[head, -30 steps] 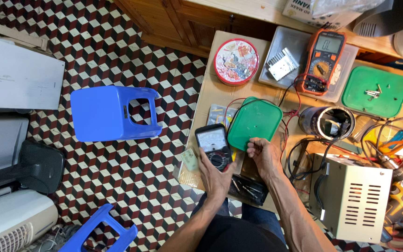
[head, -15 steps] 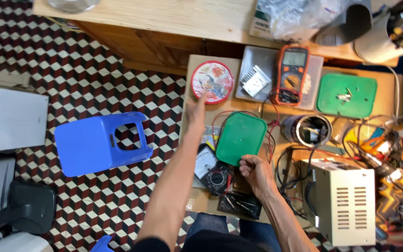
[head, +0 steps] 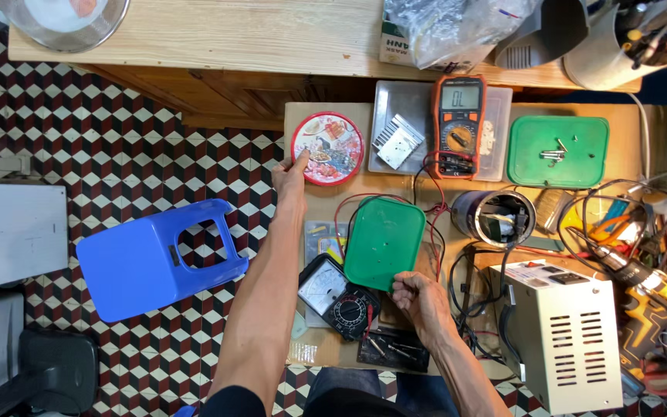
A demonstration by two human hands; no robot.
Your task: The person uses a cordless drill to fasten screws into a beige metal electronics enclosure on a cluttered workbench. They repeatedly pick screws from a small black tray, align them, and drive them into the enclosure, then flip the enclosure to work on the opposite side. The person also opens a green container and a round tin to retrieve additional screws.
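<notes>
My left hand [head: 292, 176] is stretched far forward and its fingers touch the near left rim of a round red tin [head: 327, 148] with a picture lid. My right hand [head: 418, 297] rests close to me, its fingers curled at the near edge of a green plastic lid [head: 384, 242]. Between my arms lies a black analog meter [head: 336, 299] with a white dial. An orange digital multimeter [head: 458, 123] stands beyond the green lid, with red and black leads running down from it.
A clear tray with a metal heat sink [head: 397, 140], a second green lid [head: 557, 151] with screws, a dark cylindrical motor [head: 492, 217], a white vented power supply [head: 573, 340] and tangled tools crowd the low wooden table [head: 314, 201]. A blue stool [head: 152, 259] lies overturned on the tiled floor.
My left hand left the analog meter and reached forward to the round red tin. My right hand stayed at the green lid. The view shifted toward the bench.
</notes>
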